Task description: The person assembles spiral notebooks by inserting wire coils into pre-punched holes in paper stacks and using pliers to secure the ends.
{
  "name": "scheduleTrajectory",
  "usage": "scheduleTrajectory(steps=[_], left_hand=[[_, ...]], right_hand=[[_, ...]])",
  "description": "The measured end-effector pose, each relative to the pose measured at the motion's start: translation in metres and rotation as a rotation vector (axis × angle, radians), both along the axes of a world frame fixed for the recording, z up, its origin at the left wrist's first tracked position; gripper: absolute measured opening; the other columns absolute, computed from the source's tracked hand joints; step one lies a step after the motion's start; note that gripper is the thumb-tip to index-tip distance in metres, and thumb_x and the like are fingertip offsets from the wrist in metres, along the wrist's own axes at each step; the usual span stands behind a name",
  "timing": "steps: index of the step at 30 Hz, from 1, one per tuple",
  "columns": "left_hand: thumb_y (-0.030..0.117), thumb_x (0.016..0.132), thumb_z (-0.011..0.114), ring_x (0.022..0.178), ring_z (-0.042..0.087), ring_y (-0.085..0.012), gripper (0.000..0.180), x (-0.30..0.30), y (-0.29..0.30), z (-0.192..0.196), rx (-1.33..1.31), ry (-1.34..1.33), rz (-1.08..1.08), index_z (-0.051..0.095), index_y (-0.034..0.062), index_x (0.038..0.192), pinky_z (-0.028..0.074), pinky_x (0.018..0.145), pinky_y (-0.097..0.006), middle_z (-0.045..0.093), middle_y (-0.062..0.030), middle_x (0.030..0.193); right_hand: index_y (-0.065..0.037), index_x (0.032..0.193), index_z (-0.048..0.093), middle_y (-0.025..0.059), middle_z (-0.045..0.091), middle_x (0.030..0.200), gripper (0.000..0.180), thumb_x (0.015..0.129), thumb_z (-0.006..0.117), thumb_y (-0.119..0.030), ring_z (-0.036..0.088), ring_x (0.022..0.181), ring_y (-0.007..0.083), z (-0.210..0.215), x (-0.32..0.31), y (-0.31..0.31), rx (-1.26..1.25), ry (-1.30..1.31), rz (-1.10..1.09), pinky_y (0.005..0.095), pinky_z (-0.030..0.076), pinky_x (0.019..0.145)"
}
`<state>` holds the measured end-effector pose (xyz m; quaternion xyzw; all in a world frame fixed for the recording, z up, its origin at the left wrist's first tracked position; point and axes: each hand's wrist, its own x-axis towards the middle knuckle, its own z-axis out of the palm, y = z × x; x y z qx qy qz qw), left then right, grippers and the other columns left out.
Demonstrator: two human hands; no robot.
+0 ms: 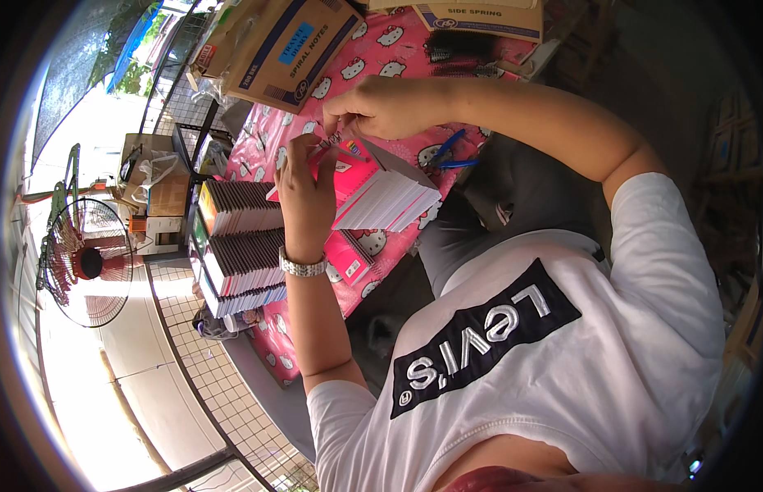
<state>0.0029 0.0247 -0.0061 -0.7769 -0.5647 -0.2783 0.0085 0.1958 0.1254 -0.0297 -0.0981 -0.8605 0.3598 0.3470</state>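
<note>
Pink cloth printed with white cartoon cat heads spreads across my remote view, with brown cardboard boxes along its far side. Through the head camera I see a thick pink-covered notebook with white pages over the cloth, at both hands. The left hand curls its fingers at the cover's edge; the right hand bends thumb and fingers close together by a thin metal coil. I cannot tell what either pinches. Tall stacks of black-spined notebooks stand beside the left forearm.
</note>
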Motion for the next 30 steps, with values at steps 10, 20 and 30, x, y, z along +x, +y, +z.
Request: scheduleTrajectory(steps=[10, 20, 30], left_hand=[[0.007, 0.091, 0.060, 0.097, 0.061, -0.0345, 0.022, -0.006, -0.014, 0.007, -0.052, 0.058, -0.104, 0.052, 0.0021, 0.111, 0.042, 0.087, -0.044, 0.064, -0.0129, 0.105], [0.011, 0.099, 0.050, 0.099, 0.062, -0.0330, 0.020, -0.011, -0.002, 0.009, -0.052, 0.130, -0.051, 0.059, 0.0029, 0.114, 0.044, 0.090, -0.042, 0.066, -0.0152, 0.100], [0.024, 0.083, 0.075, 0.096, 0.055, -0.0347, 0.029, -0.027, -0.015, -0.016, 0.114, 0.092, 0.107, 0.062, 0.0029, 0.100, 0.042, 0.087, -0.045, 0.063, -0.0118, 0.100]], right_hand=[[-0.002, 0.113, 0.051, 0.0122, 0.064, 0.077, 0.027, 0.092, 0.062, -0.013, 0.067, 0.071, 0.0265, 0.047, 0.004, -0.037, 0.143, -0.238, -0.147, 0.0380, 0.051, 0.061], [-0.008, 0.113, 0.064, 0.0194, 0.067, 0.104, 0.041, 0.089, 0.061, -0.041, 0.061, 0.101, 0.0408, -0.229, -0.025, 0.083, 0.026, -0.535, -1.172, 0.0482, 0.047, 0.092], [-0.004, 0.113, 0.063, 0.0068, 0.066, 0.106, 0.040, 0.087, 0.063, -0.034, 0.061, 0.102, 0.0174, 0.010, -0.012, 0.055, -0.860, 0.032, 0.416, 0.0339, 0.048, 0.093]])
